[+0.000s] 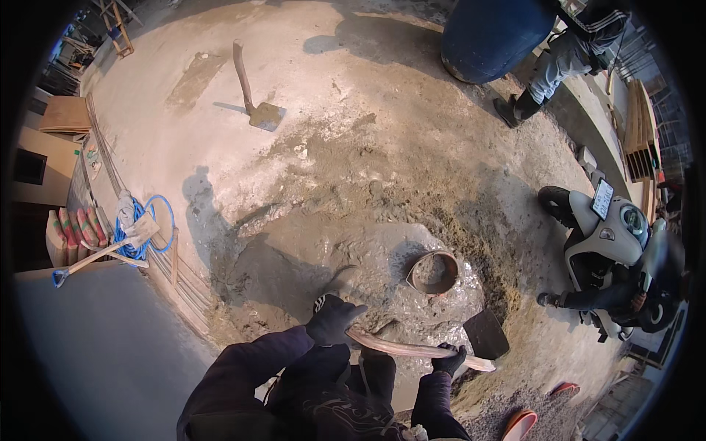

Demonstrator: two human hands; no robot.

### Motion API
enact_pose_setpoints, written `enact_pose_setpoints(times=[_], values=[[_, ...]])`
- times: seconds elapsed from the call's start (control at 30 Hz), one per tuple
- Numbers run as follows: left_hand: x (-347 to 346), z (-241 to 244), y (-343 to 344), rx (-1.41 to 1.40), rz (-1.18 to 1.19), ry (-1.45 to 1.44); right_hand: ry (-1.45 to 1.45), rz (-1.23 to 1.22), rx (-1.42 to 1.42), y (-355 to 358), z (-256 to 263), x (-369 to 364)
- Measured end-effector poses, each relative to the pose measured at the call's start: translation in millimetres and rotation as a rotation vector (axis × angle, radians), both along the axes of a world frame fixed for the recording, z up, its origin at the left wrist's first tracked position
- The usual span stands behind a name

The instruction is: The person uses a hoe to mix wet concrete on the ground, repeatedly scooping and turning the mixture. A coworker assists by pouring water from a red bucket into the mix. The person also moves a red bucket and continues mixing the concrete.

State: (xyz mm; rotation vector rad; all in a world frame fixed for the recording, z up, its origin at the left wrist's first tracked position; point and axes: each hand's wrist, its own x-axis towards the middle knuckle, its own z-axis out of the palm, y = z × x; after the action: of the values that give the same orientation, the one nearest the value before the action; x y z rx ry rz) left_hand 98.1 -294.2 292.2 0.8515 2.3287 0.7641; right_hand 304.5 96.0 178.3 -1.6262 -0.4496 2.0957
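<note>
My right hand, in a dark glove, is closed around a curved wooden handle near its pale right end. A dark flat metal blade lies just beyond that end; their join is not clear. My left hand, also in a dark glove, is beside the handle's other end, a finger or thumb pointing right; its grip cannot be made out. Before me spreads wet grey mortar, and a round bucket with some grey material inside rests on it.
A second shovel stands beyond the mortar. Left are another shovel, a blue hose and boards. A person is by a blue barrel; another is beside a scooter. Orange-rimmed containers lie on gravel.
</note>
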Motion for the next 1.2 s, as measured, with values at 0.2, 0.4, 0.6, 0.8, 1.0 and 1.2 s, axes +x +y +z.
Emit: enact_pose_setpoints(times=[0.2,0.4,0.6,0.8,1.0,1.2], values=[[115,15,-116,0.009,1.358,-0.309,-0.52,0.943,0.866,119,19,160],[397,-39,-192,0.531,2.356,-0.724,-0.693,0.926,0.539,133,45,182],[422,-41,-141,0.492,2.589,-1.096,-0.887,1.171,0.698,96,65,129],[136,-41,-308,0.752,1.94,-0.927,-1.187,1.523,0.937,20,85,51],[-132,44,-440,0.981,1.667,-0.348,-1.468,1.861,1.078,-98,95,-27],[-280,114,-476,1.132,1.52,-0.573,-1.567,2.057,1.142,-195,95,-65]])
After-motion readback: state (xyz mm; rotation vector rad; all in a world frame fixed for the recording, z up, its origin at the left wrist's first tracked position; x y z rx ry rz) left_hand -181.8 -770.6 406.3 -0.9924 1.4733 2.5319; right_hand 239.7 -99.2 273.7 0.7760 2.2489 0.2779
